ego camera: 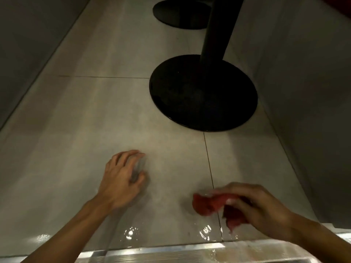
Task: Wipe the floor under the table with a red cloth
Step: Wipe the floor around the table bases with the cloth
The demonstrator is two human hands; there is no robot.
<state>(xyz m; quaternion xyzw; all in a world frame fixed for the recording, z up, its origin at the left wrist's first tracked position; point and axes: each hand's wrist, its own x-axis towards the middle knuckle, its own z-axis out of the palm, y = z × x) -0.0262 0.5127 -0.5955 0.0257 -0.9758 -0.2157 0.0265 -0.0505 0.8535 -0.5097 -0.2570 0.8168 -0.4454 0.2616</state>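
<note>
partly hidden under the right hand (260, 209), a blurred red cloth (207, 204)

Your left grip (121, 179) is low, fingers curled, contents blurred. Right grip (260, 209) pinches the bunched red cloth (207, 205). Both forearms bare, extended forward.

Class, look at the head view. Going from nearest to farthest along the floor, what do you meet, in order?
metal threshold strip → red cloth gripped by the right hand → nearer round black table base → farther round black table base
</note>
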